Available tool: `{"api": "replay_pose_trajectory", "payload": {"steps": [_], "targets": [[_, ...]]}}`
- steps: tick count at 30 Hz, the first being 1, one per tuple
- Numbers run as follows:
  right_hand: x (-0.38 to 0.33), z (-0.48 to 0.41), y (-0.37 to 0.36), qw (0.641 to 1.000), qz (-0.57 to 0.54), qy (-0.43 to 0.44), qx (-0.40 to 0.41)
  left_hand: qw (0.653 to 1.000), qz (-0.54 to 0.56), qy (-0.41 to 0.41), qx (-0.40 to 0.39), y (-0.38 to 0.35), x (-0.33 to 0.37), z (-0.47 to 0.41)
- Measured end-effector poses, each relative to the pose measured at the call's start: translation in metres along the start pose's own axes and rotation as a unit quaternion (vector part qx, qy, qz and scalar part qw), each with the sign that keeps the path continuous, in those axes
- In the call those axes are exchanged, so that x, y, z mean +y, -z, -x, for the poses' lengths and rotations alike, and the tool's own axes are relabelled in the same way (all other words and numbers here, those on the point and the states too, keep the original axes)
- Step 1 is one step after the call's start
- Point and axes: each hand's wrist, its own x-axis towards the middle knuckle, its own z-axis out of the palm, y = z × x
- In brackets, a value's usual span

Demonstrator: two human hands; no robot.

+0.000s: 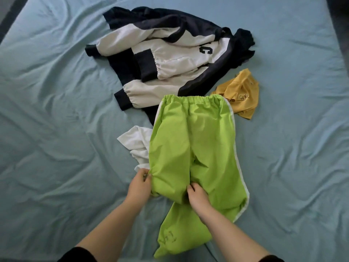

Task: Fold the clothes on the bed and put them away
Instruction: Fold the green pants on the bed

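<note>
Green trousers (192,140): mid-bed, one leg running off the bed's near edge.
Left hand (138,184): pinching their left side.
Right hand (198,195): gripping the crotch fold.
White garment (137,144): half hidden beneath them.
Jacket (166,59): lettering partly folded away.

Bed (56,110) — jacket (166,59), green trousers (192,144), yellow garment (239,91).

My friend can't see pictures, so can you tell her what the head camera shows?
Two bare hands, the left hand and the right hand, grip bright green pants laid out on a blue bed sheet. Farther away lie a navy and white jacket, a small yellow garment and a white cloth partly under the pants.
</note>
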Motion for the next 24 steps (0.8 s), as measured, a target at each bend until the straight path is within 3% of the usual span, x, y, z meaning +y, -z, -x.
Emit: {"api": "replay_pose_trajectory", "payload": {"steps": [3, 6, 8, 10, 12, 16, 17, 20, 22, 24], "targets": [[-0.003, 0.003, -0.009, 0.998, 0.015, 0.0, -0.059, 1.0, -0.013, 0.009, -0.012, 0.011, 0.01, 0.007], [0.011, -0.001, -0.002, 0.986, 0.159, -0.025, -0.047, 0.999, -0.006, -0.018, 0.042, 0.037, 0.026, 0.009], [0.019, 0.002, 0.008, 0.982, 0.185, -0.016, -0.036, 0.999, 0.029, -0.012, 0.041, 0.061, 0.035, 0.009], [0.018, 0.011, 0.007, 0.994, 0.09, 0.023, -0.06, 0.997, 0.071, 0.012, 0.007, 0.075, 0.038, 0.013], [0.004, 0.027, -0.009, 0.993, -0.053, 0.004, -0.105, 0.991, 0.115, 0.049, -0.039, 0.076, 0.039, 0.023], [-0.01, 0.042, -0.043, 0.953, -0.285, -0.028, -0.103, 0.962, 0.215, 0.077, -0.15, 0.074, 0.034, 0.033], [-0.012, 0.044, -0.044, 0.937, -0.333, -0.039, -0.095, 0.958, 0.201, 0.066, -0.196, 0.077, 0.03, 0.033], [-0.016, 0.052, -0.033, 0.9, -0.414, -0.078, -0.111, 0.951, 0.005, 0.006, -0.31, 0.078, 0.013, 0.038], [-0.018, 0.055, -0.023, 0.902, -0.406, -0.081, -0.12, 0.964, -0.088, -0.05, -0.248, 0.068, 0.005, 0.039], [-0.023, 0.058, -0.012, 0.911, -0.387, -0.076, -0.12, 0.992, -0.039, -0.066, -0.104, 0.055, 0.006, 0.036]]}}
